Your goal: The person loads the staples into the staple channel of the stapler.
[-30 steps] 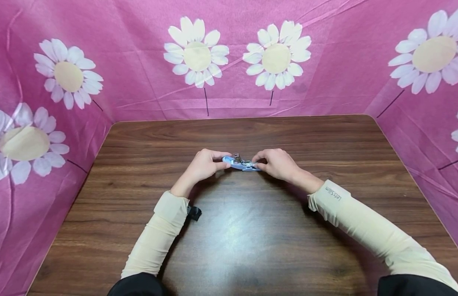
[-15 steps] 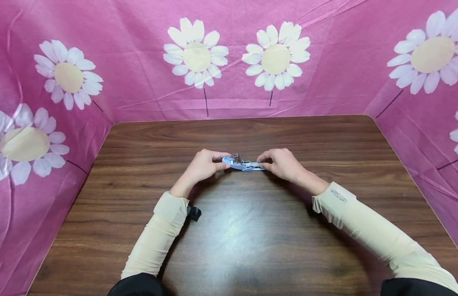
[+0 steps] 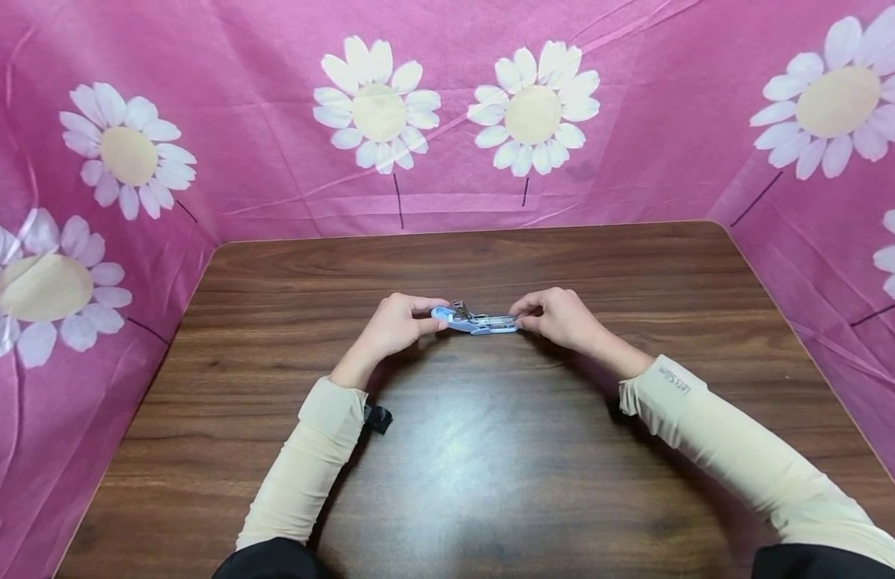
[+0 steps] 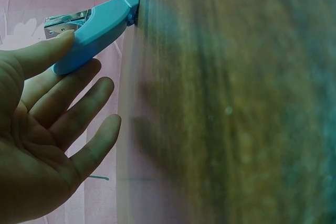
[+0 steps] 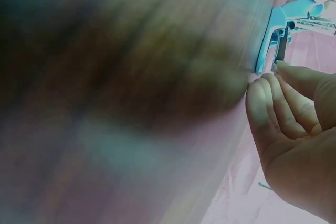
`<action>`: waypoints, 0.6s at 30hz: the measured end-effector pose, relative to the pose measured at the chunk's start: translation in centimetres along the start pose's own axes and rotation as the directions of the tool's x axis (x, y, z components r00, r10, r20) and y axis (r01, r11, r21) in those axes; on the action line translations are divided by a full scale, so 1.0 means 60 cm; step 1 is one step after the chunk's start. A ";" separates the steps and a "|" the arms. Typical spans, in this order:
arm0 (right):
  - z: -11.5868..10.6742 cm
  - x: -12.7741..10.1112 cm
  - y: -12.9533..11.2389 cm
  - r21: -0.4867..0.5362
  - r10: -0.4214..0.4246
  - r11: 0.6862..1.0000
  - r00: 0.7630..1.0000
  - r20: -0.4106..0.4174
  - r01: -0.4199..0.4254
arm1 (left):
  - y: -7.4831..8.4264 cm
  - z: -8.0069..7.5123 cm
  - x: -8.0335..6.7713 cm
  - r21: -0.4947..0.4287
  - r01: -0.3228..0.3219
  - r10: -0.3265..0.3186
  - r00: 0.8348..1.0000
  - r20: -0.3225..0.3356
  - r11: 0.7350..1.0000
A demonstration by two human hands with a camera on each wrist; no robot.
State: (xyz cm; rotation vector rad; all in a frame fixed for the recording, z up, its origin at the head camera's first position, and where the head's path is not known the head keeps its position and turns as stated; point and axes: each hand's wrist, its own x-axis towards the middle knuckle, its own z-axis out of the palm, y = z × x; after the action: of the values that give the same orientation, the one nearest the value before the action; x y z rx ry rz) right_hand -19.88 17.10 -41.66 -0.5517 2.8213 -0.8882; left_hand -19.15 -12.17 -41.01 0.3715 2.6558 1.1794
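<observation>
Stapler (image 3: 483,325) low between hands, on far half of surface (image 3: 454,450), top folded back. Looks light, hard, stiff, smooth, maybe slippery. Thin metal bits (image 4: 65,23) might bend. Best hold: fat blue end (image 4: 100,32). Left hand (image 3: 398,323) pinches there, thumb against fingers. Right hand (image 3: 563,318) pinches tip of rail (image 5: 282,48). Pink cloth (image 3: 454,201) behind.

Left forearm (image 3: 295,474): slants forward and inward, beige-sleeved up to a bare wrist (image 3: 351,371).
Left hand (image 3: 398,323): thumb (image 4: 44,53) pinches against the first fingers; ring and little fingers (image 4: 98,142) stretch out, spread apart.
Right forearm (image 3: 740,458): beige-sleeved, angled in from the right.
Right hand (image 3: 560,318): thumb (image 5: 303,78) and fingertips pinch, fingers bent.
Both hands: near, facing each other.
</observation>
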 end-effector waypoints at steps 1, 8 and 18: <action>0.000 0.000 0.001 0.017 0.011 1.000 1.000 0.008 -0.011 | 0.000 0.000 0.000 -0.001 0.002 -0.002 1.000 0.000 1.000; 0.002 0.002 0.004 0.090 0.066 0.994 0.997 0.040 -0.070 | 0.001 0.001 0.000 -0.010 0.005 -0.005 1.000 -0.006 1.000; 0.004 0.004 0.004 0.093 0.085 0.992 0.996 0.038 -0.088 | 0.003 0.001 -0.001 0.000 0.009 -0.009 1.000 -0.013 1.000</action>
State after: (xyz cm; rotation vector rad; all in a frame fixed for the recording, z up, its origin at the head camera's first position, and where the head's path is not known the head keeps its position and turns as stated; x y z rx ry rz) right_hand -20.13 17.06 -42.02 -0.4246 2.7332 -0.9804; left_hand -19.06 -12.01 -40.93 0.3522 2.6661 1.1824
